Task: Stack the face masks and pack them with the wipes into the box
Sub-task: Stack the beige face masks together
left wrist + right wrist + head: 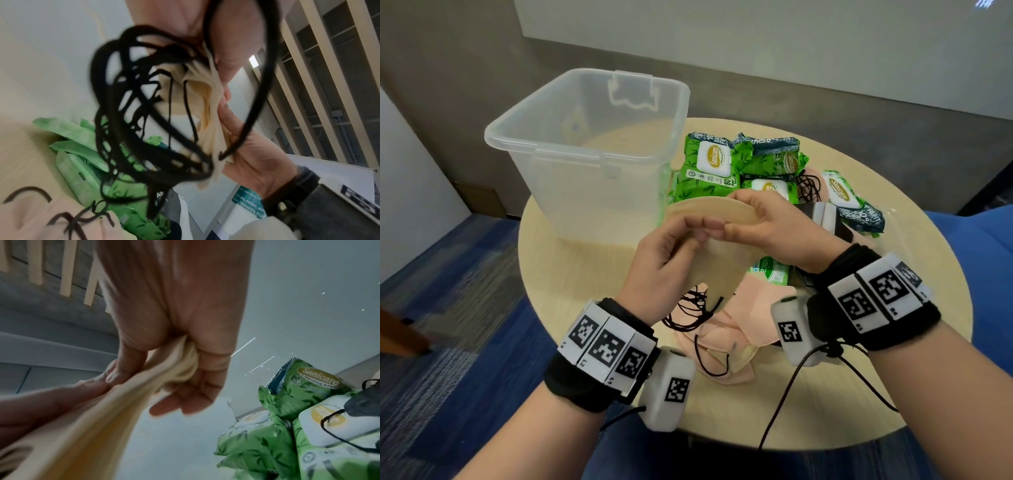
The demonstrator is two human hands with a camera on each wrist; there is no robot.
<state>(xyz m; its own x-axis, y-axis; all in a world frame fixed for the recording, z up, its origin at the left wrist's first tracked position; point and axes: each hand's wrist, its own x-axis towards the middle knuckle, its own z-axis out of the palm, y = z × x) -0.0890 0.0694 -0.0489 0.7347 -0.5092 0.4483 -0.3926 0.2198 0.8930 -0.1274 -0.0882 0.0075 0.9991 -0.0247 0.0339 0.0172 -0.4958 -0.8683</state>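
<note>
Both hands hold a stack of beige face masks (pixel 717 219) up above the round table (pixel 558 274). My left hand (pixel 671 250) grips the stack's lower part, and black ear loops (pixel 695 308) dangle below it. My right hand (pixel 756 222) pinches the upper edge; the right wrist view shows its thumb and fingers (pixel 195 395) curled round the beige masks (pixel 98 415). In the left wrist view the tangled black loops (pixel 131 123) hang from the stack's edge (pixel 211 116). Pink masks (pixel 722 329) lie on the table under my wrists. Green wipes packs (pixel 714 168) are heaped behind my hands.
A clear plastic box (pixel 571 144) stands open at the table's back left, with nothing visible inside. A dark mask with black loops (pixel 808 186) lies among the wipes. A blue seat (pixel 979 246) is at the right, and carpet lies to the left.
</note>
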